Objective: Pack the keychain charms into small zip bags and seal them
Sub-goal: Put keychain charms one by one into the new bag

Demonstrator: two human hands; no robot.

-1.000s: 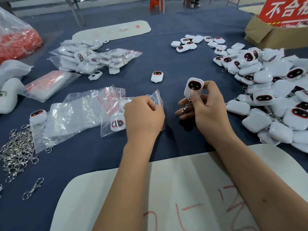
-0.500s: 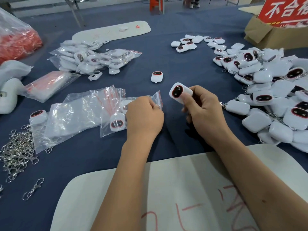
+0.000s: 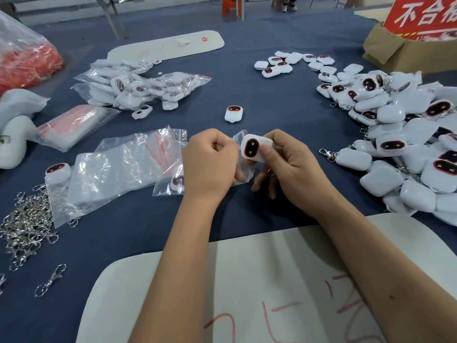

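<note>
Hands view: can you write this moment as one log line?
step: bagging | left hand: holds zip bag | right hand: pinches charm at bag mouth | charm: not yet inside

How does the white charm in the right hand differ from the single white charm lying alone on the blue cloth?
The white charm in the right hand is held off the cloth at a clear bag's mouth; the single white charm on the blue cloth lies flat, untouched. Both are white with a dark, red-rimmed oval face.

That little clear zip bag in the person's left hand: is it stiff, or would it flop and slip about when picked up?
Probably floppy: the zip bag crumples and creases where the left hand pinches it. Likely very light, as thin see-through film. Possibly slippery too, judging by the glossy glare on the spare bags nearby.
</note>
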